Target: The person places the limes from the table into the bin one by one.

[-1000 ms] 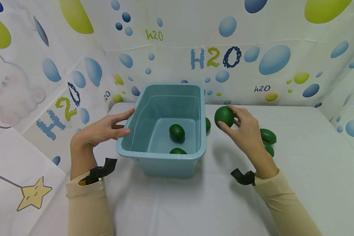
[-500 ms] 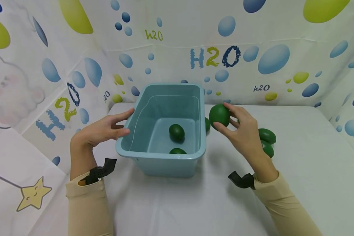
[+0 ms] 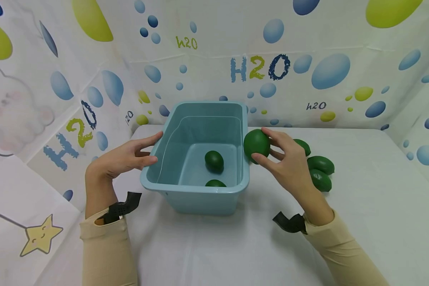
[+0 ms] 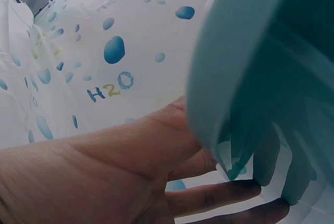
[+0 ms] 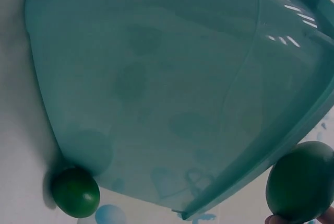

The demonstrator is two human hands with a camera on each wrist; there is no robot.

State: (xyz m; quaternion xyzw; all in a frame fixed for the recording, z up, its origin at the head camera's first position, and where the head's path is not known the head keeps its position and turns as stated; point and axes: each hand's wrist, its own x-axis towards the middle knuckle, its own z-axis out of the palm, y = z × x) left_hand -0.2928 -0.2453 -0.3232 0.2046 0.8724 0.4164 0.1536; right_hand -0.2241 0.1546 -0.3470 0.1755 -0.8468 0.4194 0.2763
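The white table [image 3: 361, 206] fills the scene, backed by a curtain [image 3: 325, 59] printed with blue and green bubbles and "H2O" lettering, and on the left panel a cartoon bunny [image 3: 10, 107] and a yellow star [image 3: 39, 234]. In the middle of the table sits the teal plastic bin [image 3: 196, 196], open at the top, and two dark green avocados [image 3: 214, 161] lie on its floor, one near the centre, the other tucked against the near wall. The left hand [image 3: 123, 159] is up against the bin's left rim, fingers [image 4: 219, 195] stretched out straight and touching the edge from outside, and the left wrist view shows them running under the lip of that rim, gripping nothing. Over on the other side the right hand [image 3: 286, 163] holds a green avocado [image 3: 256, 145] right at the bin's right rim, fingers curled around it and the thumb underneath, the fruit lifted off the table and just outside the wall. The right wrist view puts that avocado beside the bin's rim edge, with another small avocado [image 5: 75, 192] resting on the table against the bin's outer wall. Behind the right hand, three more avocados [image 3: 319, 165] lie grouped on the table.
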